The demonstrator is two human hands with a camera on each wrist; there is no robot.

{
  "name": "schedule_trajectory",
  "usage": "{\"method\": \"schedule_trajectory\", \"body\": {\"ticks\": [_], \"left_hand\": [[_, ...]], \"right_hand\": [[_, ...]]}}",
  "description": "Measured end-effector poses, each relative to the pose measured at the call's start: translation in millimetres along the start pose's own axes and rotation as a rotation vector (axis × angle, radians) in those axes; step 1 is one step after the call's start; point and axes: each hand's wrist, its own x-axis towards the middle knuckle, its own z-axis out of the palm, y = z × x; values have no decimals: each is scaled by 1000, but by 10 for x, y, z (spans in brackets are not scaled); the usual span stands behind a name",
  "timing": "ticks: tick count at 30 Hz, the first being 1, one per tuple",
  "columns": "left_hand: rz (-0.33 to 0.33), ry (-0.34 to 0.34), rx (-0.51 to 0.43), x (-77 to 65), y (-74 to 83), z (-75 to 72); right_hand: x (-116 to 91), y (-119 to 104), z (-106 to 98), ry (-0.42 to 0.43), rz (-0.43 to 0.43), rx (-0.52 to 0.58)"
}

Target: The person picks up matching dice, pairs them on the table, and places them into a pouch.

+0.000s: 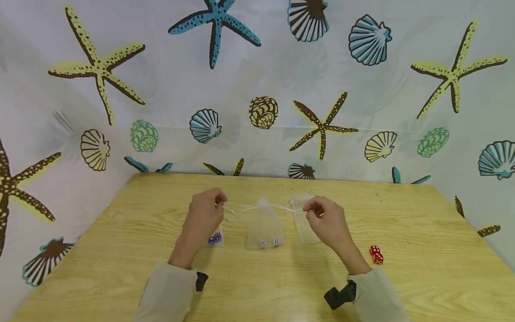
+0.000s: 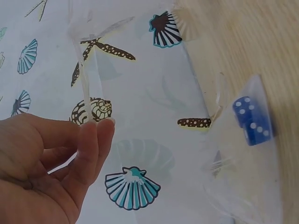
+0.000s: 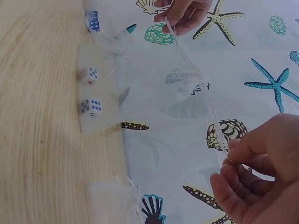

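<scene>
Left hand: thumb and fingers pinched together on one end of the white drawstrings. Right hand: same grip, thumb and fingers closed on the opposite end. Strings run nearly straight from one set of fingers to the other, through the gathered neck of a sheer white bag.

The bag sits midway between the two sets of fingers, its body reaching from string level toward the person. Two white dice inside, at its bottom corners, lower than both hands (whether the base touches the table, cannot tell).

Below the left fingers, partly hidden by that hand: a second sheer bag holding two blue dice. Just beside and below the right fingers, on their left: a third sheer bag, lying flat. Right of the right fingers and nearer the person: two red dice, touching, on the table.
</scene>
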Motion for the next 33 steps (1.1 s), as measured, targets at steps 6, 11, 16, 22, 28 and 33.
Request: {"method": "schedule_trajectory", "body": {"ticks": [6,11,16,22,28,33], "left_hand": [[24,-31,14,20,-69,152],[45,-84,32,33,-84,294],[62,-123,34,36,-65,385],[82,-177,27,18,-56,434],[49,-205,57,4,-68,432],[3,-240,84,-2,-102,435]], "right_hand": [[-15,19,84,-24,16,-16],[-49,43,169,-74,50,-43],[-85,56,226,-121,78,-55],[-105,84,298,-162,84,-62],[-114,95,358,-184,67,-82],[-122,102,392,-218,60,-92]]}}
